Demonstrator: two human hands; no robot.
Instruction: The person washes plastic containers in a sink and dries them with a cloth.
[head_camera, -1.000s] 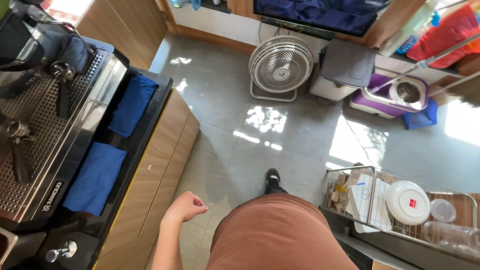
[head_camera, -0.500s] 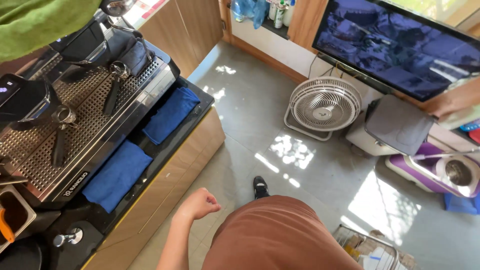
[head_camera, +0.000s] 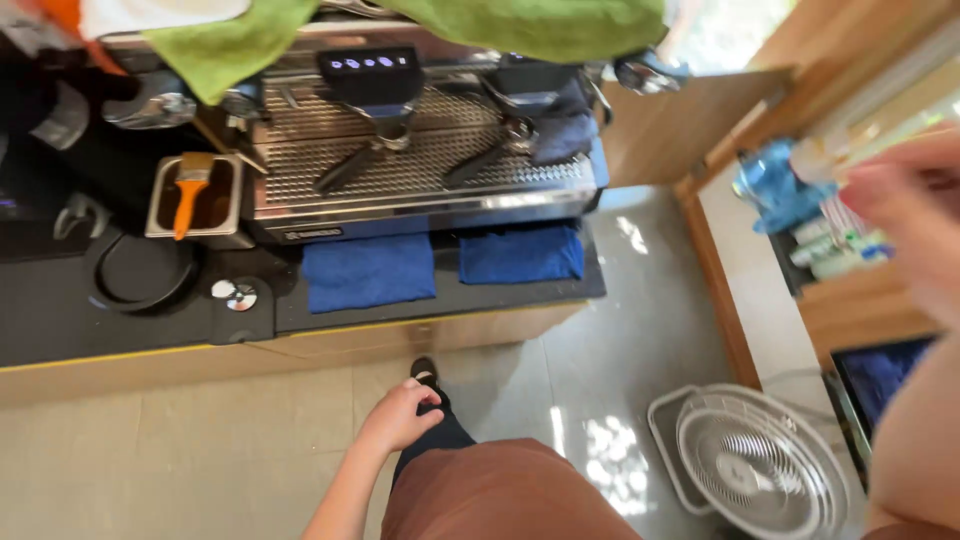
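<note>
Below, the person's left hand (head_camera: 400, 415) hangs loosely curled over the grey tiled floor (head_camera: 200, 450), fingers bent inward and gripping nothing, beside a brown apron or skirt (head_camera: 500, 495) and just behind a black shoe (head_camera: 424, 370). At the picture's right edge the right hand (head_camera: 915, 215) is raised close to the camera and badly blurred; whether it is open or closed around anything cannot be told, though a pale, indistinct shape shows near its fingertips. Ahead of the left hand stands a wooden-fronted counter (head_camera: 300, 345) carrying a steel espresso machine (head_camera: 420, 170) with two portafilters (head_camera: 350, 165) resting on its drip grille. Two folded blue cloths (head_camera: 370, 270) lie side by side on the black counter top just in front of the machine, and green cloths (head_camera: 540, 25) are draped across the top of the machine. Left of the machine, a small steel tray (head_camera: 160, 205) holds an orange-handled brush (head_camera: 190, 195), with a round silver tamper (head_camera: 238, 295) on the mat near it. On the floor at lower right, well apart from the left hand, a white floor fan (head_camera: 760, 465) lies facing upward. Farther right, a wooden shelf (head_camera: 860, 305) holds blue and clear bottles (head_camera: 775, 190).
</note>
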